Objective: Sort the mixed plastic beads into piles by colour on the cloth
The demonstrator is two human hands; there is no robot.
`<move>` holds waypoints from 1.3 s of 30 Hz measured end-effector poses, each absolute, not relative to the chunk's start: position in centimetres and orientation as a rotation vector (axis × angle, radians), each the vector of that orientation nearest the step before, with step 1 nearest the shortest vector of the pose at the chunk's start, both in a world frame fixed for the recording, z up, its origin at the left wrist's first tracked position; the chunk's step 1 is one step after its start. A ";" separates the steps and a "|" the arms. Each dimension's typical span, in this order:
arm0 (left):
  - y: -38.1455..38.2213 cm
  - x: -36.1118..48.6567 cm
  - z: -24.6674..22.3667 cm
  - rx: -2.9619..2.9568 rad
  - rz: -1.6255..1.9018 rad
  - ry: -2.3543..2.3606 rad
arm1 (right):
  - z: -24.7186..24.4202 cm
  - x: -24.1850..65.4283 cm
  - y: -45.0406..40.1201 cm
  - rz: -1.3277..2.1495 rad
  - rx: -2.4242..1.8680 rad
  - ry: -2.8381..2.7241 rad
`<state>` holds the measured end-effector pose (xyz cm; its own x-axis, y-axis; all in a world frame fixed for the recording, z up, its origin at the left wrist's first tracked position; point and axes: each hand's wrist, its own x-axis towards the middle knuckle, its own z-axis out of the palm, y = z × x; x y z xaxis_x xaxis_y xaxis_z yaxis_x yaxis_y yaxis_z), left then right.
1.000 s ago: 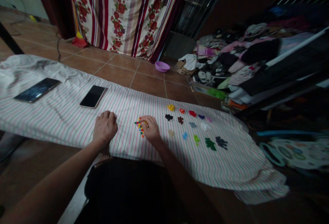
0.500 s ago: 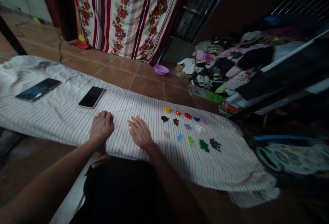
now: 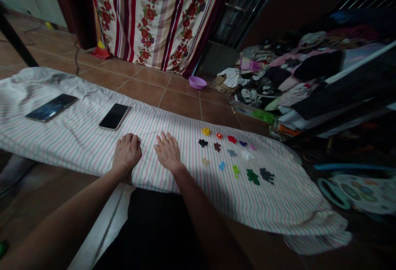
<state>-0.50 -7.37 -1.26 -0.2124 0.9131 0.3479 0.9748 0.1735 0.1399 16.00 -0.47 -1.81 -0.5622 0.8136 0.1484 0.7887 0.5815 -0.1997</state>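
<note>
My left hand (image 3: 127,151) rests on the striped cloth (image 3: 154,117) with its fingers curled in. What it holds, if anything, is hidden. To its right, my right hand (image 3: 168,151) lies palm down on the cloth, fingers stretched and apart. A faint yellowish speck shows among those fingers, too small to name. Farther right, small plastic-looking pieces sit in little piles sorted by colour, among them yellow pieces (image 3: 206,131), black pieces (image 3: 203,143), beige pieces (image 3: 205,162), light blue pieces (image 3: 222,165) and dark green pieces (image 3: 253,176). Neither hand touches these piles.
A phone (image 3: 114,117) lies beyond my left hand, and a dark tablet-like device (image 3: 52,107) is farther left. On the tiled floor past the cloth stands a purple basin (image 3: 197,82). Heaped clothes (image 3: 287,67) fill the right background. A floral curtain (image 3: 154,18) hangs ahead.
My right hand has turned slightly, its fingers now pointing more straight ahead, with less yellow showing at them. My left hand stays curled. The whole view has shifted a little.
</note>
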 end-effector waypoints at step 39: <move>-7.5 -0.4 -0.9 -1.840 -0.467 -2.282 | -2.6 18.1 -2.2 0.033 -1.232 -2.520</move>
